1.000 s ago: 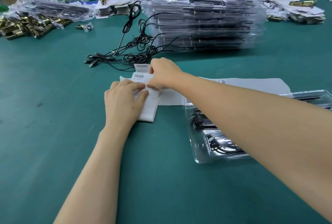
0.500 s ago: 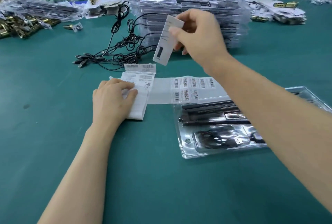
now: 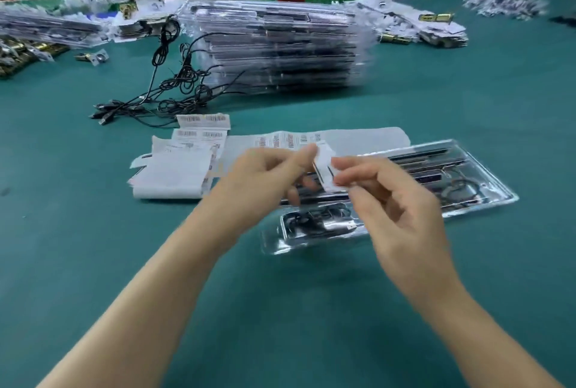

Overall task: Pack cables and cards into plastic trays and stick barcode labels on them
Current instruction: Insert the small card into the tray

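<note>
A small white card (image 3: 325,166) hangs above the table between both hands. My left hand (image 3: 265,179) pinches its upper left edge. My right hand (image 3: 389,200) pinches its lower right part. Under the hands lies a clear plastic tray (image 3: 486,200) with a coiled black cable (image 3: 314,222) and dark parts inside. Sheets of barcode labels (image 3: 202,129) lie to the left and behind the hands on white backing paper (image 3: 367,138). The picture is blurred by motion.
A tall stack of packed clear trays (image 3: 280,45) stands at the back middle. Loose black cables (image 3: 168,88) lie tangled to its left. Brass hardware and papers (image 3: 430,29) sit at the back right, more trays and brass parts (image 3: 34,32) at the back left.
My left hand left the label stack and rose to meet the card. My right hand brought the card down from above the tray stack to just over the open tray.
</note>
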Motion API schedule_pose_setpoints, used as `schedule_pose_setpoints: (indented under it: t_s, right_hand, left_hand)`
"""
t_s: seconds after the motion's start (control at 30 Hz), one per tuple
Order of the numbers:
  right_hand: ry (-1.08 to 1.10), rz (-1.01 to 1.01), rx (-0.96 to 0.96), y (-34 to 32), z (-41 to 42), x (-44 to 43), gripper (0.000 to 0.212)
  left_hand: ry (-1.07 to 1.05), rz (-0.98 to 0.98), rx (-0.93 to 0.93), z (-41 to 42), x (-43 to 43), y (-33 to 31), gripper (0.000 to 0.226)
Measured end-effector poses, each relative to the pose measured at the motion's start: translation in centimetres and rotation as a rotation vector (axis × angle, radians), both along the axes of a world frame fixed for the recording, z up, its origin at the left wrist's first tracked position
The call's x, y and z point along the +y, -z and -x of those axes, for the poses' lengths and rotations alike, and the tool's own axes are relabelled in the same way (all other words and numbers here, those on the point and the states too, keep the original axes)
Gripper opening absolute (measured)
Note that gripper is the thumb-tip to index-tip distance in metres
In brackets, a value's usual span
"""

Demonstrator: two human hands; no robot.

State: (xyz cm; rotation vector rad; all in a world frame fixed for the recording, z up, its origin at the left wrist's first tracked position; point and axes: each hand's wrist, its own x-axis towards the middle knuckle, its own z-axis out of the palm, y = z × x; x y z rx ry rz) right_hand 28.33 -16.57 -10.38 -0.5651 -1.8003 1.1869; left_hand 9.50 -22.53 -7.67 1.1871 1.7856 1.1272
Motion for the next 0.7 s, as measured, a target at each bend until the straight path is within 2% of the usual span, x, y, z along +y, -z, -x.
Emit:
schedule_pose_setpoints:
  t_s: [0.13,0.2,0.3,0.4,0.5,0.63,0.7]
  right_hand:
    - [0.01,-0.047,-0.061,0.4,-0.8,-1.2,0.025]
    - [0.077,-0.037,-0.09,0.4,-1.2,-1.2,0.022]
    - [0.205,0.111,-0.137,0.2,-1.7,-0.5,0.006]
    - [0.058,0.332,-0.213,0.6,-1.3,-0.2,0.018]
    - [-0.02,0.388,-0.223,1.3,-0.9,-0.5,0.016]
    - [-0.039,0.443,-0.203,1.8,-0.6,-0.6,0.016]
    - [0.028,0.47,-0.169,1.9,-1.0,-0.5,0.018]
  left_hand:
    - [-0.012,-0.04,-0.122,-1.9,-0.7,1.7,0.03]
    - [-0.026,-0.069,-0.168,-1.6,-1.0,2.5,0.026]
    - [0.085,-0.106,-0.092,-1.1,-1.4,3.1,0.017]
    - [0.178,-0.139,-0.051,-1.2,-1.9,3.5,0.015]
    - [0.218,-0.171,0.07,-1.6,-2.2,4.1,0.018]
    - [0.097,-0.244,0.086,-1.5,-2.5,4.9,0.019]
    - [0.034,-0.301,0.204,-1.3,-2.4,5.0,0.013]
